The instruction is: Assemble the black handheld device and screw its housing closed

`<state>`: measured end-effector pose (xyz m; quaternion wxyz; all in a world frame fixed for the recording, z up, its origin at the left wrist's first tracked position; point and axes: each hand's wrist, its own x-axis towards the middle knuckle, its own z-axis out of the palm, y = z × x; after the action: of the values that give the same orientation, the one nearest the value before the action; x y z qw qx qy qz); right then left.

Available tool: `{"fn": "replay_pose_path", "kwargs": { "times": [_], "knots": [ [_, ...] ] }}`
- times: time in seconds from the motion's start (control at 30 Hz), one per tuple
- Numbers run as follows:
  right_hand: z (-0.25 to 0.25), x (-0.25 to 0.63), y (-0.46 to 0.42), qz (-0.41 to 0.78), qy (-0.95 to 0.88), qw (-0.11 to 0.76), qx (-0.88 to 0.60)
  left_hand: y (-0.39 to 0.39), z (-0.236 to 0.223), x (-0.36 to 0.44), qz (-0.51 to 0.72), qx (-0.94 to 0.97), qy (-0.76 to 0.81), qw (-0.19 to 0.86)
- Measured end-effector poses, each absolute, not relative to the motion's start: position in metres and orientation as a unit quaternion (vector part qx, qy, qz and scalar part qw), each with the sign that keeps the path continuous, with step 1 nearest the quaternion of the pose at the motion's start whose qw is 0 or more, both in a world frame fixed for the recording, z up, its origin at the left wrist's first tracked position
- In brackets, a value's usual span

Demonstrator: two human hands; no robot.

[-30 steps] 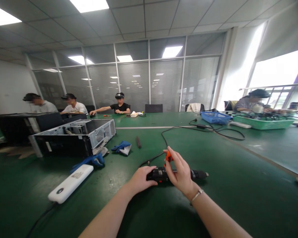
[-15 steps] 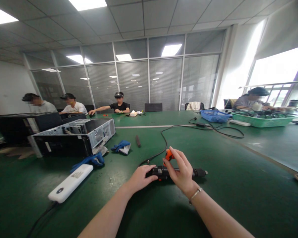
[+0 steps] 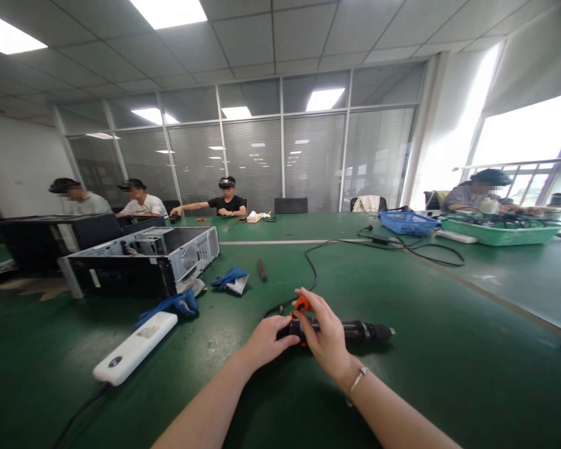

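Observation:
A black corded electric screwdriver (image 3: pixel 358 331) lies on the green table (image 3: pixel 430 386), its tip towards the right. My left hand (image 3: pixel 267 341) is closed around its rear end, thumb and fingers on either side of the body. Over the middle of the tool, my right hand (image 3: pixel 326 337) pinches a small orange-and-black piece (image 3: pixel 302 304) between thumb and fingers, close above the tool's rear part. Whether the piece touches the tool I cannot tell. A black cord (image 3: pixel 314 274) runs back from the rear end.
At the left are a white power strip (image 3: pixel 135 349), blue gloves (image 3: pixel 231 279) and an open computer case (image 3: pixel 131 268). A dark bar (image 3: pixel 262 269) lies ahead. Blue (image 3: pixel 406 223) and green baskets (image 3: pixel 500 234) stand at the far right. Several people sit around the table.
My right hand has moved left and slightly down with the orange-and-black piece, nearer my left hand. My left hand stays on the electric screwdriver. The whole view has shifted slightly.

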<state>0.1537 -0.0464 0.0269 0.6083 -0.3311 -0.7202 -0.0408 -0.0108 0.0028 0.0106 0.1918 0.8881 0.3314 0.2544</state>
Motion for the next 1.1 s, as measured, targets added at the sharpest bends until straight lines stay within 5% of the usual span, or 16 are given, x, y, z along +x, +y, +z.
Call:
{"fn": "replay_pose_path", "kwargs": {
  "times": [0.57, 1.1],
  "knots": [
    [0.046, 0.133, -0.037, 0.051, -0.753, 0.502, -0.423, 0.001, 0.008, -0.008, 0.307, 0.858, 0.310, 0.271],
    [0.046, 0.138, -0.044, 0.096, -0.760, 0.513, -0.388, 0.009, 0.003, -0.007, 0.281, 0.866, 0.352, 0.216]
  ]
}}
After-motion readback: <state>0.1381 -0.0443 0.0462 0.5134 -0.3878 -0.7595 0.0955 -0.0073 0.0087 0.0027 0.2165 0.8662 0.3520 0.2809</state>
